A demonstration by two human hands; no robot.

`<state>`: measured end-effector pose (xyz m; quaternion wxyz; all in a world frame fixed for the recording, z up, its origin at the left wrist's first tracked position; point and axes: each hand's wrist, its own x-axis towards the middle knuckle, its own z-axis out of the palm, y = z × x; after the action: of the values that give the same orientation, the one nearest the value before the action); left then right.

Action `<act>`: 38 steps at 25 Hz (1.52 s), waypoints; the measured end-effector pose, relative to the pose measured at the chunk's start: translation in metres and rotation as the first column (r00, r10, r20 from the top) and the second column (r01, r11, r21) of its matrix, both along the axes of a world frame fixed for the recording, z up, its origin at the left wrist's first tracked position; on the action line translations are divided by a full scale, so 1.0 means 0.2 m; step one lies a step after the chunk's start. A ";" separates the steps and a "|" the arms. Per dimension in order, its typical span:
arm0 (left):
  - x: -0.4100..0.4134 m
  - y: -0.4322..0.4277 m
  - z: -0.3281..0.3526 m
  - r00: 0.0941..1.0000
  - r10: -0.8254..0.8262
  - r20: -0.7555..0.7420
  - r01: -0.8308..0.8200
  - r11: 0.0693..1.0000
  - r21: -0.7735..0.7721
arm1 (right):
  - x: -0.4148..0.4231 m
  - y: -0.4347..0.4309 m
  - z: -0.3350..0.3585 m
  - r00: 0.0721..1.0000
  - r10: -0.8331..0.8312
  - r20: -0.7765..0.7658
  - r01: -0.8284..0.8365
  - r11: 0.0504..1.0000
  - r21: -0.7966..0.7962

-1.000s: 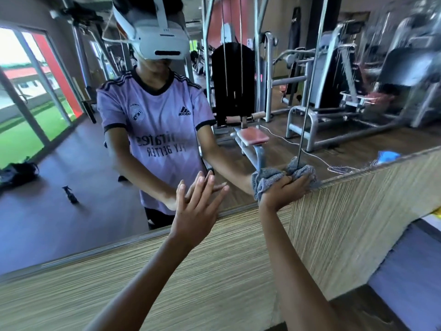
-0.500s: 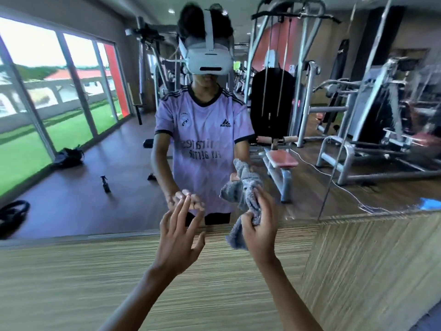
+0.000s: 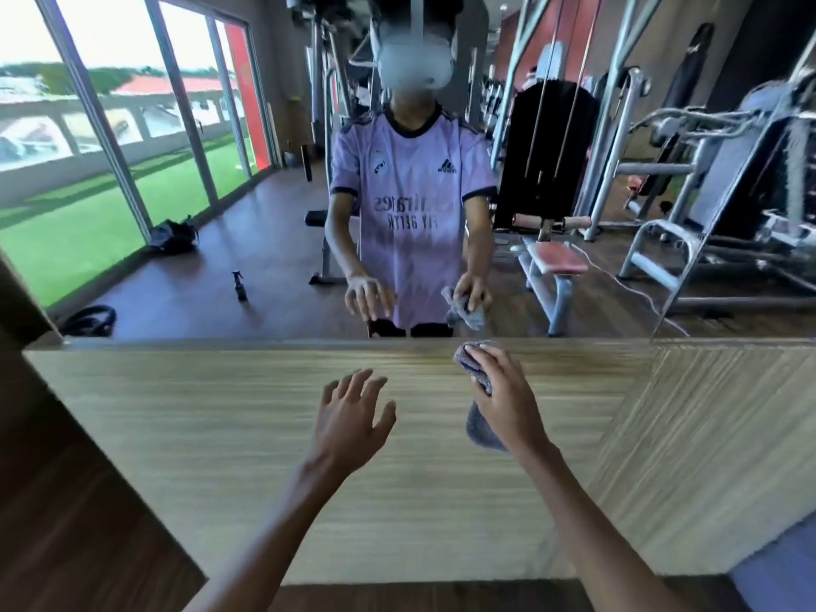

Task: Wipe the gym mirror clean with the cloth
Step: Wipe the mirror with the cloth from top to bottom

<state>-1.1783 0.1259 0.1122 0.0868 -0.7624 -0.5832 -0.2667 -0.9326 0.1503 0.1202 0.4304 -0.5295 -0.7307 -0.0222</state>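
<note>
- cloth (image 3: 482,428): grey, bunched in the right hand (image 3: 508,390), just below the mirror (image 3: 221,240) bottom edge, in front of the wood panel (image 3: 198,426). Not on the glass. Can't tell if it touches the panel.
- right hand: fingers curled round the top wad of the cloth, and a loose tail hangs down under the palm.
- left hand (image 3: 353,413): fingers spread, holds nothing. It is below the mirror edge too, on the window side of the cloth hand and apart from it.
- handling, cloth: looks soft, light and limp, and will flop if held by one corner. Best gathered into a flat pad under the palm and fingers, with the tail tucked in so it doesn't drag.
- handling, mirror: stiff, smooth, breakable glass fixed to the wall. Likely wants even flat pressure, no hard jab.
- seen in the mirror as reflection only: the person in a lilac shirt, a spray bottle (image 3: 239,285) on the floor, a dark bag (image 3: 172,236) by the windows, a red-padded bench (image 3: 556,258) and weight machines.
- a joint line (image 3: 689,258) runs up the mirror on the side away from the windows, and the cloth may snag there.
- in the way: nothing visible between the cloth and the mirror, only a short lift up past the bottom edge. The free left hand is close and could smudge the glass.
</note>
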 end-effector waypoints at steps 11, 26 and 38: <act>0.40 -0.18 0.06 0.969 -0.245 -0.027 0.238 0.958 -0.161 | 0.35 -0.52 0.07 0.972 -0.235 0.008 0.230 0.940 -0.253; 2.58 -0.57 0.22 0.757 -0.651 0.056 0.652 0.750 -0.111 | 2.38 -1.45 0.20 0.747 -0.664 0.027 0.642 0.710 -0.290; 3.97 -0.18 0.62 0.733 -0.659 -0.170 0.636 0.752 -0.174 | 3.52 -1.05 0.61 0.703 -0.672 0.235 0.710 0.639 -0.297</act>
<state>-0.3848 0.0906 0.2362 0.0126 -0.9458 -0.2806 -0.1632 -0.2276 -0.0590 0.2421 0.2447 -0.8366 -0.4842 -0.0759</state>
